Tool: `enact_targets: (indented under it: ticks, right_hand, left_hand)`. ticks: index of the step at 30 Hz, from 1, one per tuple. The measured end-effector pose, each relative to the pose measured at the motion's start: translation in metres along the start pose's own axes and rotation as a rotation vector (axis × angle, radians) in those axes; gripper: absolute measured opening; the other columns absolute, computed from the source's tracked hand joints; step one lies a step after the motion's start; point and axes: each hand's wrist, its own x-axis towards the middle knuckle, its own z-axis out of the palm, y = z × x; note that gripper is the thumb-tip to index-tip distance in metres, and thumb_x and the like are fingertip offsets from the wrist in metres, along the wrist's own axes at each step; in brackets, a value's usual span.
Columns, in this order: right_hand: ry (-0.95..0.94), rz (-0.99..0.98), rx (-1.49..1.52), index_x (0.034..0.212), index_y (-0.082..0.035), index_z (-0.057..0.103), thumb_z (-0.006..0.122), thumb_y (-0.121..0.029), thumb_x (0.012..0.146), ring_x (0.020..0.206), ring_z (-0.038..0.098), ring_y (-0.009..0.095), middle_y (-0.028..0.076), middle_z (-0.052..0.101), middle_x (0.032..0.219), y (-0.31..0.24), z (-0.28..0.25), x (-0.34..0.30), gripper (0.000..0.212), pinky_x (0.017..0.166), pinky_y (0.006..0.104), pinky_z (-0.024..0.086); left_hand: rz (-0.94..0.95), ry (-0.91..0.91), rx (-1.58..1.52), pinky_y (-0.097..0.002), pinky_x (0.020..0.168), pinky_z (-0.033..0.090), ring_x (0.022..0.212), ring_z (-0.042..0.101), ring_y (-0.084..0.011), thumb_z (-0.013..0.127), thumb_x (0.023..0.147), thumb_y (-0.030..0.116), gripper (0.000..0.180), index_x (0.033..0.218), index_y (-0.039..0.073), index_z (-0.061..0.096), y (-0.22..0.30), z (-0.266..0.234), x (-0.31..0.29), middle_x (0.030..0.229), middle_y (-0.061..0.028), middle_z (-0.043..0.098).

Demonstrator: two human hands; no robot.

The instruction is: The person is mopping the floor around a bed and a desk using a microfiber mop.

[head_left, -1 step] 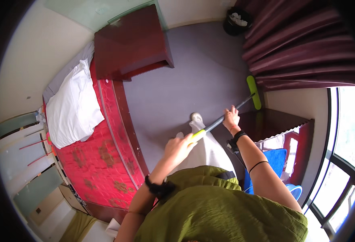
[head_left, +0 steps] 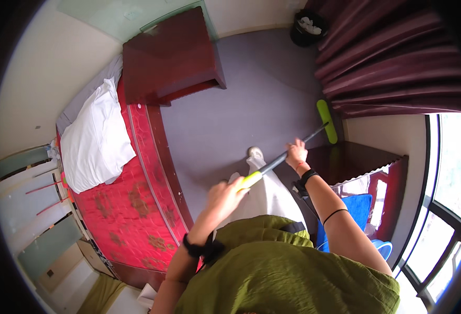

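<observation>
I hold a long-handled broom point(head_left: 273, 164) across the front of my body in both hands. My left hand point(head_left: 224, 198) is closed round the yellow-green grip at the near end of the pole. Farther along, my right hand point(head_left: 296, 154) wraps the grey part of the pole. The broom's narrow green head point(head_left: 326, 122) rests at floor level on the right, beside the curtain and the dark red table; its underside is hidden. Both wrists wear black bands.
On the left is a bed with a red patterned mattress point(head_left: 136, 196) and a white pillow point(head_left: 97, 141). A dark red cabinet point(head_left: 170, 52) stands beyond it. A black bin point(head_left: 298, 35), maroon curtain point(head_left: 392, 57), dark table point(head_left: 356, 156) and blue chair point(head_left: 355, 209) line the right side.
The broom has shifted slightly to the left, its green head sliding a little away from the curtain. Both my hands have moved a little left with the pole, keeping their grip.
</observation>
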Motion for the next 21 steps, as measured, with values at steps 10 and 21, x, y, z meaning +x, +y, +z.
enact_targets:
  ticks: [10, 21]
  right_hand:
    - [-0.215, -0.668, 0.547, 0.078, -0.008, 0.066, 0.064, -0.041, 0.077, 0.085, 0.057, 0.034, 0.014, 0.063, 0.073, -0.208, -0.027, -0.045, 0.033, 0.076, 0.0417, 0.048]
    - [-0.265, -0.559, 0.371, 0.084, -0.008, 0.067, 0.062, -0.011, 0.06, 0.09, 0.059, 0.031, 0.014, 0.064, 0.082, -0.143, -0.089, -0.021, 0.025, 0.081, 0.0381, 0.049]
  left_hand:
    - [-0.354, 0.146, 0.259, -0.0408, 0.053, 0.044, 0.062, 0.059, -0.0333, 0.062, 0.08, 0.021, 0.025, 0.099, 0.005, 0.062, 0.053, -0.195, -0.116, 0.071, -0.0185, 0.061]
    - [-0.275, 0.164, -0.011, -0.0372, 0.051, 0.043, 0.056, 0.059, -0.0308, 0.065, 0.078, 0.019, 0.026, 0.099, 0.004, 0.063, 0.044, -0.19, -0.091, 0.069, -0.016, 0.06]
